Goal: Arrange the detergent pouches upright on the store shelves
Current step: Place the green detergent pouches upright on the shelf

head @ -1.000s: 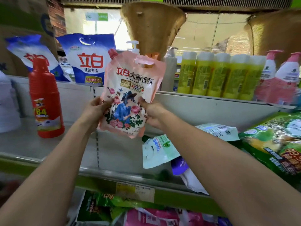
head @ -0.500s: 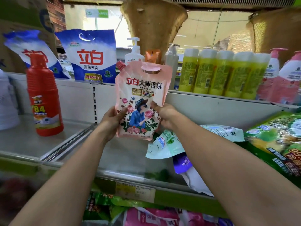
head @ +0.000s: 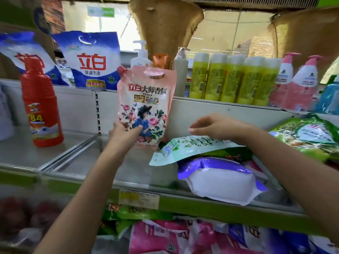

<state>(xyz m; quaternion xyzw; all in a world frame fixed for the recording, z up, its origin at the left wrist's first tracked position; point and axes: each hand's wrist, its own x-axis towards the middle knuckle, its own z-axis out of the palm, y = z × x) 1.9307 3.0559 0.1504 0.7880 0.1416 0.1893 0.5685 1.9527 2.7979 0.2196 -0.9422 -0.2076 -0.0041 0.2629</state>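
A pink detergent pouch (head: 146, 99) with a rose picture stands upright at the back of the grey middle shelf (head: 77, 162). My left hand (head: 124, 134) grips its lower left corner, thumb across the front. My right hand (head: 216, 127) hovers just above a pale green pouch (head: 190, 147) that lies flat, fingers relaxed and holding nothing. Under the green pouch lies a purple-and-white pouch (head: 220, 178), also flat.
A red bottle (head: 42, 110) stands at the left of the shelf. Green bags (head: 308, 136) are piled at the right. Blue bags (head: 91, 61), yellow bottles (head: 233, 79) and pink pump bottles (head: 300, 83) fill the upper shelf. Pink and green pouches (head: 183, 235) lie on the lower shelf.
The pink pouch went down and back onto the shelf and now stands there. My right hand let go of it and moved right, over the green pouch.
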